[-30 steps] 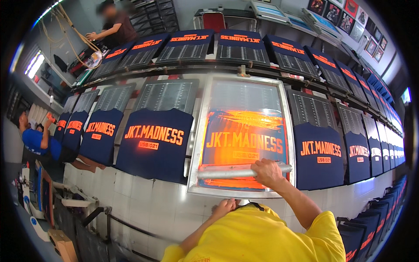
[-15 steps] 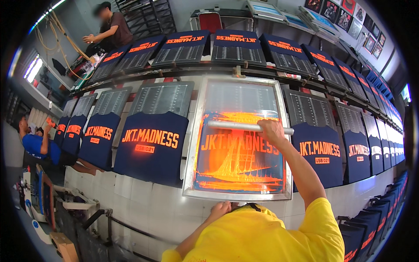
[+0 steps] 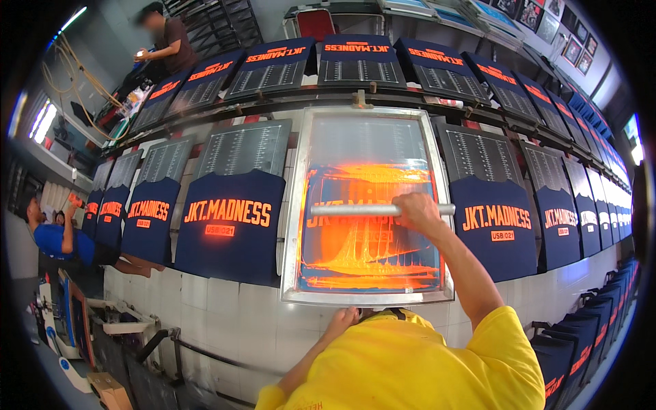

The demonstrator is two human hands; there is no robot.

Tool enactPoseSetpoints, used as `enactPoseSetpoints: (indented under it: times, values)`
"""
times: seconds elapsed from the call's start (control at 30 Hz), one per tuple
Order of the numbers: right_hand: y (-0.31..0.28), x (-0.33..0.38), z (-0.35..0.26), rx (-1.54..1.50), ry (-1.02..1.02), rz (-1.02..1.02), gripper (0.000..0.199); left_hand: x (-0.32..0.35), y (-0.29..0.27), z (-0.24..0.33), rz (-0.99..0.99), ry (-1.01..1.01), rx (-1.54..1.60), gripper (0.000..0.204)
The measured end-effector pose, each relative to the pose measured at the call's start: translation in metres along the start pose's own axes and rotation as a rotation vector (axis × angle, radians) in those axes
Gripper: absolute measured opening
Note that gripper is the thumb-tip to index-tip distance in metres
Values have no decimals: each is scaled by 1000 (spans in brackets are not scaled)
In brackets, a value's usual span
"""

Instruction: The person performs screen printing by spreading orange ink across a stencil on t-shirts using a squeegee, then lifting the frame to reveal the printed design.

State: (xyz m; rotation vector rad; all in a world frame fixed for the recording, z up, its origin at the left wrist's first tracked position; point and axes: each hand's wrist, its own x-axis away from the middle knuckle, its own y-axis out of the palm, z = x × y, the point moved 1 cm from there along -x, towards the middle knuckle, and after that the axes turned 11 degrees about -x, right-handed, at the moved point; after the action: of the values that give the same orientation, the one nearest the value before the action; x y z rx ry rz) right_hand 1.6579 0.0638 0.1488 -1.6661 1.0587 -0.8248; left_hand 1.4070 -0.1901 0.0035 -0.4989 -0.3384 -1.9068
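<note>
My right hand (image 3: pixel 418 212) is wrapped round the metal handle of a squeegee (image 3: pixel 359 210), which lies across the inside of a silver-framed printing screen (image 3: pixel 292 225). Orange ink (image 3: pixel 365 256) is spread thickly over the mesh, with streaks on the near side of the squeegee. Through the mesh a dark shirt and lettering show faintly. My left hand (image 3: pixel 344 319) is low in front of my body, just below the screen's near edge. Its fingers are curled, and whatever they may hold is hidden.
Navy shirts with orange print lie on boards either side, such as the left shirt (image 3: pixel 229 225) and right shirt (image 3: pixel 493 229). Another row (image 3: pixel 359 58) runs behind a rail. One person (image 3: pixel 167 48) is at far left, another in blue (image 3: pixel 55 236) nearer.
My right hand has drawn the squeegee toward me across the screen, over the lettering. The whole view has shifted slightly. My left hand stays low by the screen's near edge.
</note>
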Motion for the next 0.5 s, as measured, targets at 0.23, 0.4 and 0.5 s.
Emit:
enactPoseSetpoints:
  times: [0.23,0.4,0.5]
  values:
    - [38,108,-47,-28,-20,-1,14,-11,-5,-13,-55,48,-32,55]
    - [62,165,-80,-48,-153,251,22,-14,-9,-17,-108,11,-33,49]
    - [77,174,-82,4,-137,239,26,-23,-15,-27,-163,0,-27,45]
